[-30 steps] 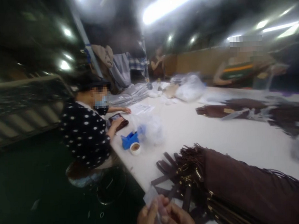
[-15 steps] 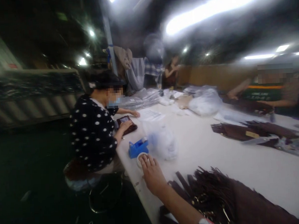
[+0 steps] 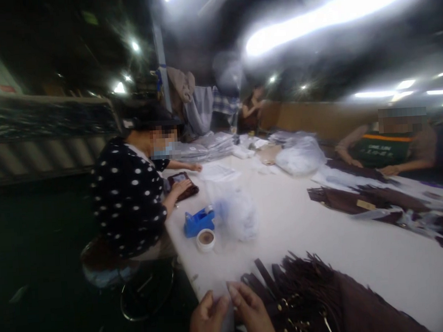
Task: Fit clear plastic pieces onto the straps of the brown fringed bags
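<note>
Landmark: small white tape roll w/ brown core [image 3: 205, 239], lying flat on white table [image 3: 322, 240], close to its L edge.
L hand [image 3: 204, 321]: well below the roll, at near table edge. Fingers [image 3: 217, 305] curled, tips bunched and meeting those of R hand; thumb not made out.
R hand [image 3: 253, 314]: below and slightly R of the roll, just beside L hand. Fingers [image 3: 233, 290] pressed together, tips pointing down at table edge.
Between hands: poss. a pale sliver; too blurred to confirm a pinch or what it is.
Work item: dark brown fringed leather pile w/ brass-coloured hardware [image 3: 318, 304], below-R of the roll, touching outer side of R hand; straps fanned toward the roll.
Step in hand (judged): fine two-handed fingertip work at strap end of the pile; pile itself flat on table.
Next move, reqs (judged): light, close pinch and steady hands; loose fringe and hardware apt to snag.
Beside roll: blue tape dispenser [image 3: 198, 221] just above; crumpled clear plastic bag [image 3: 239, 212] above-R.
Co-worker: person in black top w/ white dots [image 3: 128, 195], seated above-L of the roll, one hand on a dark flat piece [image 3: 183, 184].
Far R of roll: person in green top w/ orange stripe [image 3: 387, 145]; more brown fringed pieces [image 3: 357, 198] nearby.
Visibility: dim, motion blur; fine detail limited.
</note>
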Demonstrator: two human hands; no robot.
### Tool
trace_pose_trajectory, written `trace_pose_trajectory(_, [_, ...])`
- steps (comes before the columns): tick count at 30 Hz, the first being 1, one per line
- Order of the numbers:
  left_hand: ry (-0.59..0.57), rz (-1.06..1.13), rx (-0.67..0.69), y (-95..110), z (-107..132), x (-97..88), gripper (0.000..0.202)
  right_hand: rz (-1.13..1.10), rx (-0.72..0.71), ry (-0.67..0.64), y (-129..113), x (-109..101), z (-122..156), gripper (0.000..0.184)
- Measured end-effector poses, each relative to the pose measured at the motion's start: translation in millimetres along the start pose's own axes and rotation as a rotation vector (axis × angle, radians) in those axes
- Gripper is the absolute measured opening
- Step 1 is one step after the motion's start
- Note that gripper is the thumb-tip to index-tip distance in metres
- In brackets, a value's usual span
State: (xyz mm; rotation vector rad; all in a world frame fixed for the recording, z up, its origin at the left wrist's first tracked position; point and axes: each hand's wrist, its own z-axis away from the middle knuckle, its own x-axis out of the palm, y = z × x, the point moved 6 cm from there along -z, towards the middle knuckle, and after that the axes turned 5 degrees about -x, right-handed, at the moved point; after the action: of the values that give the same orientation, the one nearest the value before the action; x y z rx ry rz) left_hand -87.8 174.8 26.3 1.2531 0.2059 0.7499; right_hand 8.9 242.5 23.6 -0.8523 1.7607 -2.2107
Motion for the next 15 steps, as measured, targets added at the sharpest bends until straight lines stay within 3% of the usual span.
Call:
trace_pose_trajectory(5, [-0.077, -0.227, 0.082, 3, 11, 20.0, 0.029, -0.22, 0.02, 0.026, -4, -5, 20, 0.034])
trace_pose_trajectory(8, [-0.131, -0.4, 0.091, -2, 13, 22.3, 0.024, -0.291, 0.034, 0.154, 7, -18, 29, 0.033])
trace_pose_trajectory(10, [-0.157, -0.558, 0.161, 8, 7, 20.2, 0.025, -0.264, 0.031, 0.237, 12, -31, 37, 0.036])
trace_pose_trajectory(12, [-0.081, -0.762, 0.36, 34, -6, 14.6, 0.025, -0.189, 0.001, 0.295, 13, -44, 48, 0.039])
trace_pose_trajectory(15, [0.136, -1.154, 0.761, 77, -33, 11.8, 0.031, -0.114, 0.006, 0.346, 16, -56, 72, 0.045])
